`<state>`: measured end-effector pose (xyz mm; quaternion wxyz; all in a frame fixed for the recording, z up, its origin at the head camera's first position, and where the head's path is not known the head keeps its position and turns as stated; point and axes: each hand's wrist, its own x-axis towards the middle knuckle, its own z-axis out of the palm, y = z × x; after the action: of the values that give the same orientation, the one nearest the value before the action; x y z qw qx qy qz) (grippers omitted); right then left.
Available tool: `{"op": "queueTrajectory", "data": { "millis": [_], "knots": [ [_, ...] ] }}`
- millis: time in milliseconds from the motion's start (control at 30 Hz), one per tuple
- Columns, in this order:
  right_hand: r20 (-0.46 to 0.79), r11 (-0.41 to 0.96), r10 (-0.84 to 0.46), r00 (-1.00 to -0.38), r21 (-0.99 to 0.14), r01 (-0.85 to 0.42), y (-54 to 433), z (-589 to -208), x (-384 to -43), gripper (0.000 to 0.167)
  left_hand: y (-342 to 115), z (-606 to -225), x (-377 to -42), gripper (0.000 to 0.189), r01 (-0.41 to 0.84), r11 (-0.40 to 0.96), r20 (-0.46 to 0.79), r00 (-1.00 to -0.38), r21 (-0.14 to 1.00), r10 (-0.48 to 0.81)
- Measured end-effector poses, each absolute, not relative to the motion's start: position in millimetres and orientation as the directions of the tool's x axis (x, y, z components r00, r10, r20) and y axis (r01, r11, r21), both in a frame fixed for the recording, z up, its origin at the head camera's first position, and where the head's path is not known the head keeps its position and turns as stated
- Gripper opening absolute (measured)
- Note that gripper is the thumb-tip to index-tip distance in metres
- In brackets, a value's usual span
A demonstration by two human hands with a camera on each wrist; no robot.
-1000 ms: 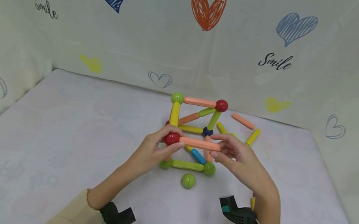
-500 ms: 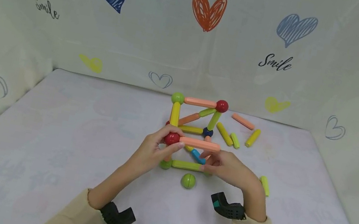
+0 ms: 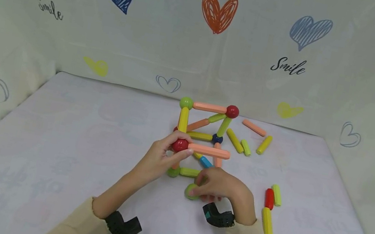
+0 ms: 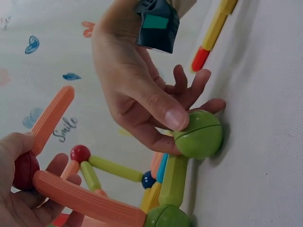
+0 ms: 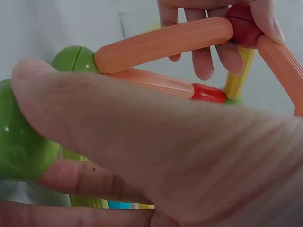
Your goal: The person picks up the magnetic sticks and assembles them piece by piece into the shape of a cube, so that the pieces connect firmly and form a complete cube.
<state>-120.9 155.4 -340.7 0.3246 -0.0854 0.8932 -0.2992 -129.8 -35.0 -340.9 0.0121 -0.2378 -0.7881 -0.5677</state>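
Note:
My left hand [image 3: 159, 156] holds a red ball [image 3: 180, 145] at a near upper corner of a frame built from coloured sticks and balls. From that ball a peach stick [image 3: 211, 152] points right, its far end free, and another peach stick [image 4: 90, 201] runs down to a green corner ball [image 4: 166, 218]. In front of the frame, my right hand [image 3: 226, 183] pinches a separate green ball [image 4: 199, 136] between thumb and forefinger, low over the tabletop. The hand hides the near right corner of the frame in the head view.
Behind the hands, the frame continues to a light green ball [image 3: 186, 103], a back red ball [image 3: 232, 111] and a dark blue ball [image 3: 217, 139]. Loose sticks lie to the right, among them a peach one [image 3: 254, 127], a red one [image 3: 269, 199] and a long yellow one [image 3: 268, 229].
My right hand has left the free end of the peach stick, come down toward the front and taken hold of the loose green ball, shifting it slightly. My left hand stays put.

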Motion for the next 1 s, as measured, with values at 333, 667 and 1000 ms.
{"op": "queueTrajectory", "data": {
  "millis": [333, 667, 1000],
  "knots": [
    [-0.504, 0.786, -0.421, -0.754, -0.617, -0.026, 161, -337, -120, 0.024, -35, -342, -130, 0.025, 0.391, 0.25, 0.291, -0.887, 0.886, 0.358],
    [-0.187, 0.647, -0.375, -0.908, -0.755, -0.112, 215, -314, -117, 0.037, -34, -342, -130, 0.025, 0.39, 0.266, 0.288, -0.891, 0.881, 0.351],
    [0.028, 0.558, -0.207, -0.978, -0.818, -0.142, 234, -300, -107, 0.036, -33, -342, -129, 0.027, 0.377, 0.259, 0.281, -0.897, 0.889, 0.342]
  ]
}}
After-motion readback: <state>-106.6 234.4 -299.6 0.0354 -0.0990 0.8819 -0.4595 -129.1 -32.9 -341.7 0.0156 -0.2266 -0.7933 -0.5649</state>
